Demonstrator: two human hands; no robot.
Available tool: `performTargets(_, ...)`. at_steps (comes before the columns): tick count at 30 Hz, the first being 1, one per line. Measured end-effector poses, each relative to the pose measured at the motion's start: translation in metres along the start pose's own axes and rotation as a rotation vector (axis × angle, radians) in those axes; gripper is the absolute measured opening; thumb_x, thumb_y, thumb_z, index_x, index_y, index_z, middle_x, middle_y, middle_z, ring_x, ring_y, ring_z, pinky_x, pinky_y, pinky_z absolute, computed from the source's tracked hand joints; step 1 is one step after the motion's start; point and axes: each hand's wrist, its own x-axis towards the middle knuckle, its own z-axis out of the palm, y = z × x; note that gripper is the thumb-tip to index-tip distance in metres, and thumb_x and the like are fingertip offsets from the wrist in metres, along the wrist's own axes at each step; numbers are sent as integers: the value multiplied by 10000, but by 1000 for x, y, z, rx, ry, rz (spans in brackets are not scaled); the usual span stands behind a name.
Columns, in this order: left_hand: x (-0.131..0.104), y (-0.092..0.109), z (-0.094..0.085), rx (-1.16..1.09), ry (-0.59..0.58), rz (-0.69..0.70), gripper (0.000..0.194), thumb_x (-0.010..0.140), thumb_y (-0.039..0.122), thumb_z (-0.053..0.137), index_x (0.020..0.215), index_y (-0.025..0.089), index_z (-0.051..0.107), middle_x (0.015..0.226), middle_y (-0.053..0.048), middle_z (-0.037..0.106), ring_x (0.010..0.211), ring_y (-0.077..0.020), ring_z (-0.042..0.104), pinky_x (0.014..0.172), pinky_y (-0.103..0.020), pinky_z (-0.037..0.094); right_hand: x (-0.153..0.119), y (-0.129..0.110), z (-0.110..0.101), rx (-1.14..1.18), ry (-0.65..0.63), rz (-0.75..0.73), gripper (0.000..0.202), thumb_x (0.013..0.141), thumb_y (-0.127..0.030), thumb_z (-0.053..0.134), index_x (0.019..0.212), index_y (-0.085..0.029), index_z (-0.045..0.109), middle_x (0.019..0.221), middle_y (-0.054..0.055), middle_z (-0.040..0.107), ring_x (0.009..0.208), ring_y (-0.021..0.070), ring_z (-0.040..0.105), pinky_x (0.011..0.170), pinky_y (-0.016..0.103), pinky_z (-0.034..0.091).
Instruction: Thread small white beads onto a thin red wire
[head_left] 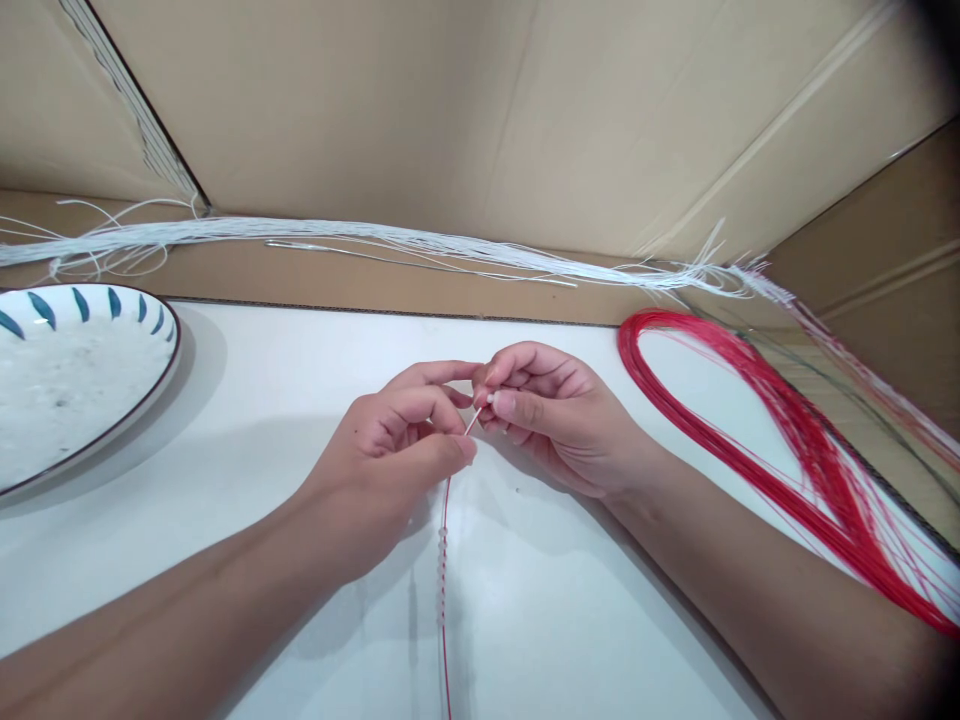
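Both hands meet over the middle of the white table. My left hand (409, 425) pinches a red cord (445, 660) close to its end, between thumb and fingers. From that pinch a pale, thin tip (473, 420) slants up toward the other hand. My right hand (555, 415) holds a small whitish bead (492, 398) between thumb and index finger, right at this tip; I cannot tell whether the tip is through it. Below my left hand the cord hangs toward me, with a row of small clear beads (442, 575) strung along it.
At left stands a white plate (176, 345) with blue leaf marks, holding many tiny pale pieces. A looped bundle of red cords (652, 400) lies at right. Along the back, white cords (337, 232) stretch across cardboard, before a tall cardboard wall (420, 110).
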Motion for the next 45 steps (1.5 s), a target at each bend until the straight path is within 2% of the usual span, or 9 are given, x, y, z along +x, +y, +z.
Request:
performTargets(16,-1,-1,-1,48,-12,6,231,850,194,681,623,221,646,1478,78,557,1414,-296,471,1016,-469,406,-2,1,0,-24,12,5,143,795,-141,864,833,-171,730,812,5,732,728,94,667,736,241,579)
performTargets(24,-3,1,0,35,-14,10,234,848,181,676,619,216,641,1464,62,566,1400,-303,487,946,-431,455,-2,0,1,-51,34,5,142,790,-142,865,825,-171,730,783,5,716,712,103,664,727,252,587)
performTargets(30,-2,0,0,34,-15,21,240,850,174,672,617,215,635,1460,62,571,1355,-285,524,940,-430,451,-1,0,2,-28,18,-39,137,788,-67,833,812,-163,737,768,2,724,670,76,660,676,209,580)
performTargets(38,-2,3,2,77,-5,27,243,834,176,664,599,210,611,1428,38,596,1354,-296,518,924,-436,438,-1,-2,3,-75,59,-7,168,749,-121,881,791,-171,726,734,-5,699,671,96,654,660,230,586)
performTargets(45,-3,2,1,76,-15,29,241,840,181,667,611,216,605,1450,40,584,1414,-297,478,911,-417,449,-1,-2,3,-60,49,-13,157,751,-100,873,792,-167,736,738,-2,712,644,81,644,646,216,584)
